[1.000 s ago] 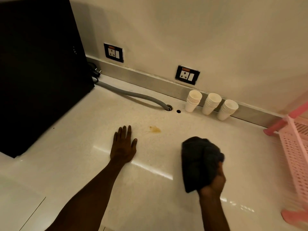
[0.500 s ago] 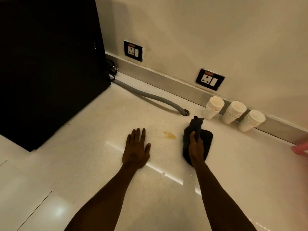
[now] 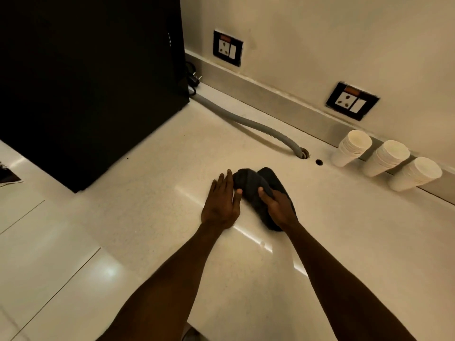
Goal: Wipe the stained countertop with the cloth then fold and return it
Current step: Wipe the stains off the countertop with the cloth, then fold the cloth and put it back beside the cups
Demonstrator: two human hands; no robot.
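A dark cloth (image 3: 251, 182), bunched up, lies on the pale glossy countertop (image 3: 344, 230) in the middle of the view. My right hand (image 3: 279, 209) presses down on it, fingers gripping its near part. My left hand (image 3: 221, 203) rests flat on the counter just left of the cloth, fingers together, its thumb touching the cloth's edge. The yellow-brown stain is not visible; the cloth covers the spot where it was.
A tall black appliance (image 3: 86, 82) stands at the left. A grey corrugated hose (image 3: 258, 126) runs from behind it into a hole in the counter. Three stacks of white paper cups (image 3: 384, 157) line the back wall under a socket (image 3: 352, 102).
My right hand has slid the cloth leftward over the stain until it meets my left hand. The left hand has stayed flat on the counter.
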